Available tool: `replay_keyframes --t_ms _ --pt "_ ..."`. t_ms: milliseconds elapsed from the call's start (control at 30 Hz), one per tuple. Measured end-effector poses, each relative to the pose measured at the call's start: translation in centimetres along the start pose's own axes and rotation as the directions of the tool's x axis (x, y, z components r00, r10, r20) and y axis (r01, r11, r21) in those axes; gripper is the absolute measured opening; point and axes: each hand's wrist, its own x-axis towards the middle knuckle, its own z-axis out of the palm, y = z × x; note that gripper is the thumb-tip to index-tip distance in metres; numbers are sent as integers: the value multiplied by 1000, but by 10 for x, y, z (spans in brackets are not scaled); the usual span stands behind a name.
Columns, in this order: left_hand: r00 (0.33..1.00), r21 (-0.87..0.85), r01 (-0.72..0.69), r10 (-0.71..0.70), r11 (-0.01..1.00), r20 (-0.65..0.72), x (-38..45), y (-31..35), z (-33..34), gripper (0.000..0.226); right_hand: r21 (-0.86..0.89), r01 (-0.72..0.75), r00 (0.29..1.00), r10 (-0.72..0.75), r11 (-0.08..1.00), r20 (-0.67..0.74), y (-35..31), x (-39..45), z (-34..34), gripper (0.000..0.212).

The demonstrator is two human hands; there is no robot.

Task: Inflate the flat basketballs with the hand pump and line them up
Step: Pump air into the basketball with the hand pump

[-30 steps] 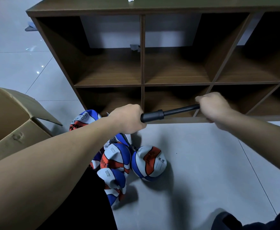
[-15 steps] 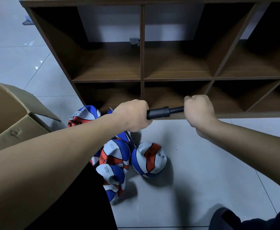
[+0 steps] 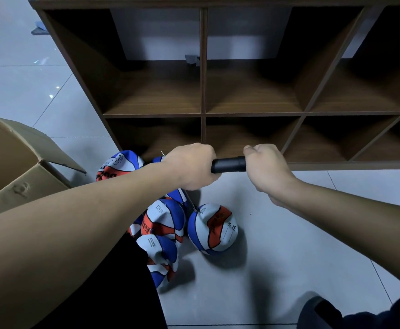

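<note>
In the head view, a pale grey tiled floor [image 3: 277, 269] fills the lower half of the frame, crossed by thin grout lines. A dark wooden cubby shelf [image 3: 202, 67] spans the upper half, and a white wall is seen through its open back. An open cardboard box [image 3: 16, 167] is set at the left edge. At centre frame the black hand pump [image 3: 228, 164] is held level: its barrel is gripped by the left hand [image 3: 190, 168], its other end by the clenched right hand [image 3: 266, 168]. Below the hands, blue, white and orange basketballs [image 3: 212, 227] are heaped on the floor.
</note>
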Motion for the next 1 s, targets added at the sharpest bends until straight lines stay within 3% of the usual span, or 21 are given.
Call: replay_keyframes --t_ms 267,433,600,800,900,1000 --pt "1000 -68 9 -9 998 7 0 -2 0 30 -46 9 1000 -10 999 -6 -6 11 -15 43" --pt "997 -77 58 -54 995 54 1 -16 -2 30 -113 -61 997 55 992 -54 -3 32 -46 32" --pt "993 -46 88 -85 995 79 2 -25 -3 31 -56 -169 977 159 984 -143 4 46 -72 23" --pt "996 22 63 -64 998 63 5 -16 0 26 28 -241 951 241 970 -193 4 33 -47 5" --pt "996 12 64 -65 998 62 6 -17 -1 25 21 -265 953 266 964 -144 5 28 -31 11" --pt "997 -4 60 -60 998 43 4 -13 -2 27 62 -179 978 185 982 -95 0 21 -22 17"
